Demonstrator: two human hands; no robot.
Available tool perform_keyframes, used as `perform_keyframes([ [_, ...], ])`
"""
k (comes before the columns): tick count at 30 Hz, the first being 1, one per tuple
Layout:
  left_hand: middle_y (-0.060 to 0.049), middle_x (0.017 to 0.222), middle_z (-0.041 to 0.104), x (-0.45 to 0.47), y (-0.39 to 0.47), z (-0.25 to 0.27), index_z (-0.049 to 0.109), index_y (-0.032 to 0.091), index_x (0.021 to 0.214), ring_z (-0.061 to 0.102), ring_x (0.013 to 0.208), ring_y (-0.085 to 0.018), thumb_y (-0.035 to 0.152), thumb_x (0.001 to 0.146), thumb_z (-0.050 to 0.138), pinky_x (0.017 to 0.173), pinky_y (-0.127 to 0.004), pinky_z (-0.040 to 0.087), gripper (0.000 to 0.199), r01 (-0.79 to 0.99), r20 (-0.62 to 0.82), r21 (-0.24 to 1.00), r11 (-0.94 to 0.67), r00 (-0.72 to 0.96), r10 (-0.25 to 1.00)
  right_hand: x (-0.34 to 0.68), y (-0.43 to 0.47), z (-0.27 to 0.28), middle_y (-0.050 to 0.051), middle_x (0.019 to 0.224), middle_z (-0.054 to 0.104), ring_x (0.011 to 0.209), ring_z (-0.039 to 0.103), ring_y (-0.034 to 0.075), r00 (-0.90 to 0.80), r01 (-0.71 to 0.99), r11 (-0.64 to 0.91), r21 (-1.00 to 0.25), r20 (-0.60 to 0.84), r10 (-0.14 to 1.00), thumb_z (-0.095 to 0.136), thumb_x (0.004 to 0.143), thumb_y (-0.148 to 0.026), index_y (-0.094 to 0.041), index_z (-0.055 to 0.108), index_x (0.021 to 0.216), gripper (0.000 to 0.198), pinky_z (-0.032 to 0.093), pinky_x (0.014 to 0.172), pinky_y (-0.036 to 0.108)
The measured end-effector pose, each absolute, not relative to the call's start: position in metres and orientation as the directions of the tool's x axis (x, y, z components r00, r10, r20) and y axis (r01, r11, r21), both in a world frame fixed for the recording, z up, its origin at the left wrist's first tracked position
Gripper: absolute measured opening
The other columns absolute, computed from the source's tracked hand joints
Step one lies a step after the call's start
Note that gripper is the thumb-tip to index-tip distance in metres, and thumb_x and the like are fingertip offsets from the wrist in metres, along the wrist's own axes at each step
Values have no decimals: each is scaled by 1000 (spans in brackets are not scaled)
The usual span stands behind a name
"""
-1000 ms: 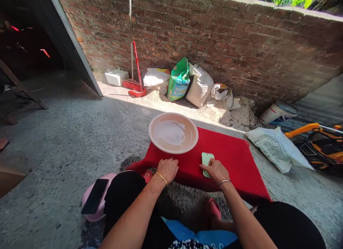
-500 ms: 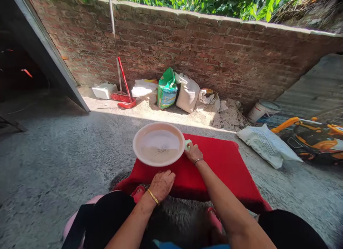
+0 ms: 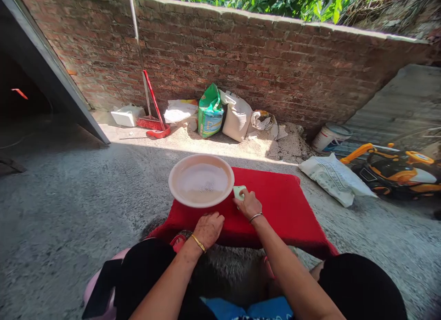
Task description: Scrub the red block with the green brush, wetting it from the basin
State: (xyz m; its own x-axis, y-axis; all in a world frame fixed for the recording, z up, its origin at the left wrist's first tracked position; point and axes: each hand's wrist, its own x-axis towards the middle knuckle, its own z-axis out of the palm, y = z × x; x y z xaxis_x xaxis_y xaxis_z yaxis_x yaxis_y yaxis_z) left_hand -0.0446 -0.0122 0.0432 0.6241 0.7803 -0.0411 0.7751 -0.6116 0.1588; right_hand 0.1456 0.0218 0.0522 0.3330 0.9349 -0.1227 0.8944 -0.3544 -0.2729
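Where the person's right hand (image 3: 251,205) reaches across the red cloth (image 3: 279,205), its thumb and fingers are drawn in on a pale green case (image 3: 237,190); whether the case is lifted clear of the cloth cannot be told. It lies just beside the right-hand rim of a pale pink basin (image 3: 201,204), whose liquid shows small dark marks toward the near side. The basin stands at the far left corner of the cloth, partly covering it. The left hand (image 3: 209,229), fingers curled close together, rests at the cloth's near edge, in front of the basin; its palm is hidden, so whether it holds anything cannot be told. A gold bracelet (image 3: 199,243) circles the left wrist, a silver bracelet (image 3: 255,216) the right. Behind, along a brick wall (image 3: 241,58), stand a broom (image 3: 149,123), a green bag (image 3: 211,118) and a pale sack (image 3: 237,120); at right, a white bag (image 3: 339,177) lies on the floor (image 3: 113,187).
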Motion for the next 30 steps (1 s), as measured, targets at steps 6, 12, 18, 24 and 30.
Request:
perform_keyframes([
  [6, -5, 91, 61, -42, -15, 45, 59, 21, 94, 60, 86, -18, 24, 94, 34, 75, -31, 46, 25, 775, -36, 154, -613, 624, 780, 182, 10, 52, 10, 109, 51, 90, 62, 25, 347, 915, -372, -155, -168, 923, 51, 81, -50, -27, 52, 118, 44, 45, 74, 36],
  [12, -5, 91, 61, -40, -14, 50, 59, 21, 94, 59, 86, -17, 24, 94, 34, 77, -30, 45, 26, 769, -43, 191, -610, 628, 777, 237, -8, 69, 10, 108, 51, 92, 61, 24, 576, 803, -585, -112, -104, 811, 49, 83, -54, -24, 53, 116, 45, 45, 75, 34],
  [18, -5, 91, 60, -36, -9, 42, 61, 22, 94, 58, 84, -17, 23, 93, 35, 76, -30, 47, 26, 772, 29, 180, -609, 615, 788, 147, 10, 54, 5, 107, 53, 89, 60, 20, 277, 908, -293, -300, -95, 956, 53, 80, -55, -29, 55, 113, 42, 42, 71, 28],
  [24, -8, 118, 59, -22, -10, 28, 60, 23, 112, 51, 115, -23, 34, 89, 50, 99, -38, 44, 28, 678, 180, 270, -684, 662, 728, 210, 6, 47, 6, 109, 53, 94, 59, 21, 329, 901, -355, -249, -141, 934, 59, 77, -49, -30, 55, 115, 42, 42, 73, 29],
  [30, -8, 136, 52, -12, -5, 7, 56, 25, 124, 41, 130, -26, 37, 85, 57, 108, -43, 37, 41, 694, 176, 273, -666, 645, 744, 380, -46, 57, 12, 113, 53, 100, 59, 26, 695, 705, -704, -91, -115, 710, 53, 80, -46, -25, 57, 113, 40, 43, 79, 37],
])
